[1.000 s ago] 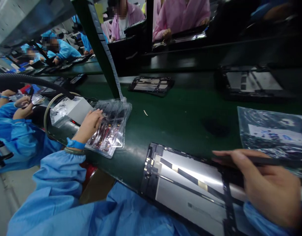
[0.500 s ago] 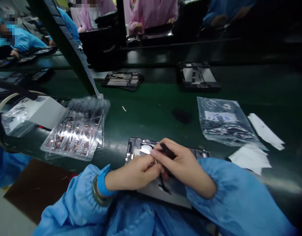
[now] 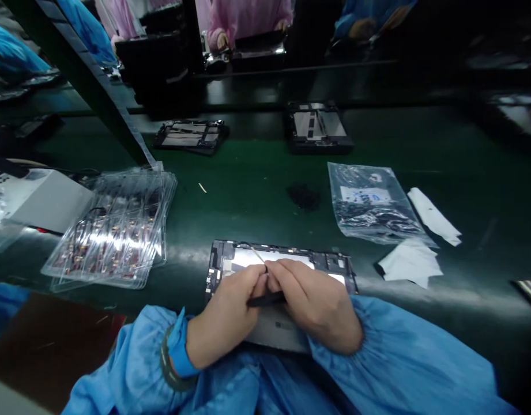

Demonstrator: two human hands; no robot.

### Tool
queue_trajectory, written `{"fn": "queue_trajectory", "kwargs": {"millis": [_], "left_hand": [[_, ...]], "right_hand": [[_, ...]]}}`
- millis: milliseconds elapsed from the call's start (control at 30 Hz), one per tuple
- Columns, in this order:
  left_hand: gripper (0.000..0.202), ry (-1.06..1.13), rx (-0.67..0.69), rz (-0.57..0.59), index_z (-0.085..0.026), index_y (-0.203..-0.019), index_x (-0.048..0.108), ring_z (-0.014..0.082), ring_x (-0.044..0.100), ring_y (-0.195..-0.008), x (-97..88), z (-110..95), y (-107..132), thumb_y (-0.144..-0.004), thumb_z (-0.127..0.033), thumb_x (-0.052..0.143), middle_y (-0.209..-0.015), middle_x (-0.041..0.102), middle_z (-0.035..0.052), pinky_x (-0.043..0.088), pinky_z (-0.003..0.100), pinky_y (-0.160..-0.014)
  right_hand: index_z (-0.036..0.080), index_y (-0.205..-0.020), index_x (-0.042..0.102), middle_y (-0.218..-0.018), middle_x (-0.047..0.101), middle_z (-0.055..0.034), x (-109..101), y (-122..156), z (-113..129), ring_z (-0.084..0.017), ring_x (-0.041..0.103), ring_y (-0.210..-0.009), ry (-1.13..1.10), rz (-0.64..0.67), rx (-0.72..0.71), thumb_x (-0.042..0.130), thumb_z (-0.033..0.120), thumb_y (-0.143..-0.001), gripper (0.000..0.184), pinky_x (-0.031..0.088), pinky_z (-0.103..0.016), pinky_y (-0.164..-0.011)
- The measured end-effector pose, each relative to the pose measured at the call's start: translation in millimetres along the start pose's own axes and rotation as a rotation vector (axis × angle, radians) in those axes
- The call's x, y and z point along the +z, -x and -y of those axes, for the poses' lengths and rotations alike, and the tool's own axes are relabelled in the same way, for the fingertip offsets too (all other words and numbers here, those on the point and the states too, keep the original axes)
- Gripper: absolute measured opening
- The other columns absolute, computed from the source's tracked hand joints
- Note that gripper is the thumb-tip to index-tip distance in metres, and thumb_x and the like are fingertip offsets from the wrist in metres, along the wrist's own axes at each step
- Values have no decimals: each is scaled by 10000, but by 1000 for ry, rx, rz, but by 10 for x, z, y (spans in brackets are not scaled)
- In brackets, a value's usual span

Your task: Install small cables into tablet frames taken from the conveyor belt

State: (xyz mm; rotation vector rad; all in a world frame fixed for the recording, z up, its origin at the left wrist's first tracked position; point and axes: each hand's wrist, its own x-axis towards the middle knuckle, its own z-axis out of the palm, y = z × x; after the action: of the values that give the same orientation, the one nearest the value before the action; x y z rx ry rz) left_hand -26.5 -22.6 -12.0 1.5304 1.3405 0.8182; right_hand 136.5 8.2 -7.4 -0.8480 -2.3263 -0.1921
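Observation:
An opened tablet chassis (image 3: 230,258) with a silver inner plate lies at the near edge of the green belt. Both my hands rest on it, fingers pinched together at its middle. My left hand (image 3: 224,320) is closed on something small I cannot make out, where a thin pale strip (image 3: 257,254) sticks up. My right hand (image 3: 317,305) grips a black tweezer-like tool (image 3: 265,299) that lies across between the two hands.
Clear plastic trays of small parts (image 3: 113,227) lie at the left beside a white box (image 3: 40,199). A plastic bag (image 3: 369,202) and white paper scraps (image 3: 410,262) sit at the right. Two more chassis (image 3: 319,127) lie farther back. Other people work across the belt.
My left hand left the parts tray and joined my right hand on the chassis. The tool now lies flat between my hands, and the view has swung right.

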Motion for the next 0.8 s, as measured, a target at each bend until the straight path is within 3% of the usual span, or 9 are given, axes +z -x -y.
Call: {"fn": "queue_trajectory", "kwargs": {"millis": [133,200,267,333,467,533,600,700,800], "left_hand": [[245,458,-227,28,-182,-907,666,133,586,-531,-61,-31,-48,-866,-383,532,-585,612,4,454,253,-577],[264,720,-301,57,-170,-876,688,127,591,-523,-76,-81,-75,-798,-415,630,-638,639,14,464,248,-549],[270,853,-308,67,-160,-851,708,126,608,-566,-69,-128,-94,-746,-409,696,-694,663,30,479,243,-567],[266,881,-304,51,-153,-853,718,127,619,-619,-49,-154,-103,-736,-392,717,-673,668,33,492,238,-625],[287,752,-315,110,-146,-880,712,141,644,-677,-4,-140,-96,-776,-411,675,-724,698,57,503,254,-680],[271,587,-244,121,-155,-885,705,158,652,-705,12,-123,-82,-809,-403,627,-776,701,73,511,273,-683],[210,378,-84,-62,-180,-904,693,169,652,-765,20,-110,-63,-813,-354,622,-875,690,82,517,284,-698],[139,80,186,-444,-221,-926,669,177,633,-858,14,-106,-30,-797,-267,647,-921,659,67,516,295,-748],[71,-88,287,-583,-240,-880,648,180,627,-855,0,-104,-8,-812,-233,628,-851,651,47,516,306,-746]], "right_hand": [[207,-847,633,-726,685,-51,-89,-8,-74,-162,648,-624,-37,-137,365,481,202,-889,158,510,-249,-548],[202,-840,637,-728,685,-51,-132,9,-79,-163,654,-647,-79,-129,338,498,180,-874,145,516,-248,-583],[195,-841,647,-740,693,-47,-145,17,-63,-158,659,-664,-169,-62,200,484,162,-878,170,514,-243,-597],[190,-843,652,-753,696,-42,-141,-9,-45,-149,655,-661,-279,-54,198,500,165,-874,157,512,-239,-591],[178,-936,666,-791,715,-39,-136,-165,-35,-132,647,-592,-544,-94,586,564,254,-851,153,503,-219,-500],[184,-853,676,-718,711,-18,-125,-238,-21,-123,632,-525,-652,-72,728,561,291,-858,157,489,-209,-455],[191,-749,660,-653,693,-4,-98,-267,8,-121,628,-520,-642,-98,736,564,280,-862,173,489,-208,-468],[191,-784,646,-706,700,-20,-45,-232,69,-132,651,-617,-419,-170,493,557,191,-859,117,501,-222,-555],[172,-798,638,-728,701,-50,-11,-175,129,-147,658,-652,-252,-131,217,508,113,-867,158,504,-246,-597]]}}
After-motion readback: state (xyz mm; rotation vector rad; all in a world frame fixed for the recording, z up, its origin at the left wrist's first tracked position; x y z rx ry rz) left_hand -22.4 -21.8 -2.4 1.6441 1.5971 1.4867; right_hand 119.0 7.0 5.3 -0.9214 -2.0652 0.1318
